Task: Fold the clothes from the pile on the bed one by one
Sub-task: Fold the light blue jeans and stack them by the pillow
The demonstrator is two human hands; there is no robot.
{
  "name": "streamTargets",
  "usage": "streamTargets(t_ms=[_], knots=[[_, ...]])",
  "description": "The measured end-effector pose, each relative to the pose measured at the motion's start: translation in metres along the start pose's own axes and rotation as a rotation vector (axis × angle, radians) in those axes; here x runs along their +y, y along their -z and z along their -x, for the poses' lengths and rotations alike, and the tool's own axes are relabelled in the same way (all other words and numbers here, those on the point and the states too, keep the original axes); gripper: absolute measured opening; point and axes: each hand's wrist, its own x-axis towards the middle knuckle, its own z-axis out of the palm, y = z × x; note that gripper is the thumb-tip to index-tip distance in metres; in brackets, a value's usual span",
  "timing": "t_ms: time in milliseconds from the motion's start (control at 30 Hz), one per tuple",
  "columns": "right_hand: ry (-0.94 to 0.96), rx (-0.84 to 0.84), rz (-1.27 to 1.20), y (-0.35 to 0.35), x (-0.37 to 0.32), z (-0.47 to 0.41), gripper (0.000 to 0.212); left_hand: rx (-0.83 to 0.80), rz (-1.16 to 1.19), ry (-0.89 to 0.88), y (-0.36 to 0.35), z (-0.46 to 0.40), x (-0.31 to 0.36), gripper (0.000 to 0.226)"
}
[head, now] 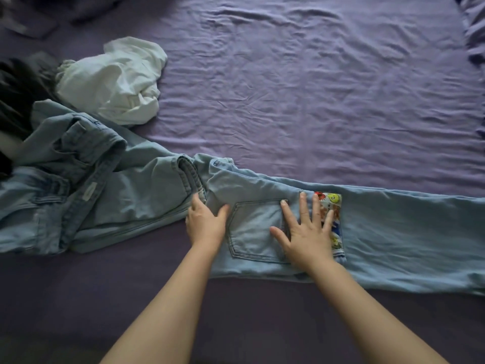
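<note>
While a wrinkled purple sheet (301,82) covers the whole bed, light blue jeans (393,232) lie flat along its near side, legs running off right. Left hand (206,224) rests at the waistband, fingers relaxed, holding nothing. Right hand (305,232) presses down with fingers spread wide beside the back pocket (254,229), over a colourful patch (332,206). Further left, more crumpled denim (78,179) and a white garment (115,82) sit in the pile.
</note>
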Motion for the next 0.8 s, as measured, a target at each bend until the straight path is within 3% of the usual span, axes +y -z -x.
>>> streamTargets(t_ms=[67,133,233,367,533,600,700,800], knots=[[0.055,0.046,-0.087,0.008,-0.015,0.010,0.082,-0.086,0.097,0.088,0.006,0.001,0.001,0.058],[0.133,0.071,-0.280,0.019,-0.032,0.019,0.079,-0.146,0.135,0.037,0.014,0.004,0.005,0.040],[0.226,0.101,-0.680,0.037,-0.058,0.030,0.064,-0.239,0.254,-0.047,0.028,0.018,0.021,0.033],[0.232,0.213,-1.023,0.071,-0.072,0.057,0.063,-0.600,0.746,0.057,0.045,0.050,0.061,0.027],[0.078,0.338,-1.068,0.107,-0.028,0.082,0.073,-0.823,0.869,0.132,0.055,0.090,0.126,0.035],[0.015,0.376,-1.079,0.120,-0.005,0.090,0.073,-0.885,0.802,0.050,0.051,0.108,0.148,0.044],[-0.052,0.444,-1.068,0.135,0.036,0.101,0.069,-0.971,0.726,-0.080,0.036,0.136,0.178,0.039],[-0.088,0.477,-1.039,0.143,0.088,0.109,0.067,-0.931,0.664,-0.215,0.013,0.164,0.209,0.031]])
